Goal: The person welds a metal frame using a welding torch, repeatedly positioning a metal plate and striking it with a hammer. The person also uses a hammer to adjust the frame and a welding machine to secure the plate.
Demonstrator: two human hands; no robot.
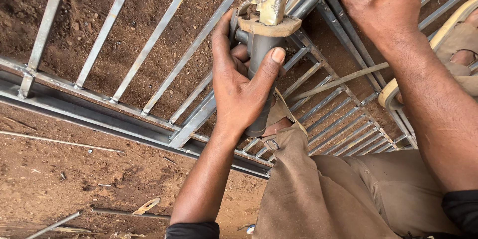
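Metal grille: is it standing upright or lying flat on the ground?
Lying flat. The metal grille rests on the dirt ground, soil showing between its bars, and the left hand grips a grey tool handle over it.

Reddish-brown dirt ground (pixel 59 169) in daylight, strewn with thin metal rods (pixel 59 142) and small scraps (pixel 145 205).

No packages, labels, signs or screens show anywhere in the frame, from upper left to lower right
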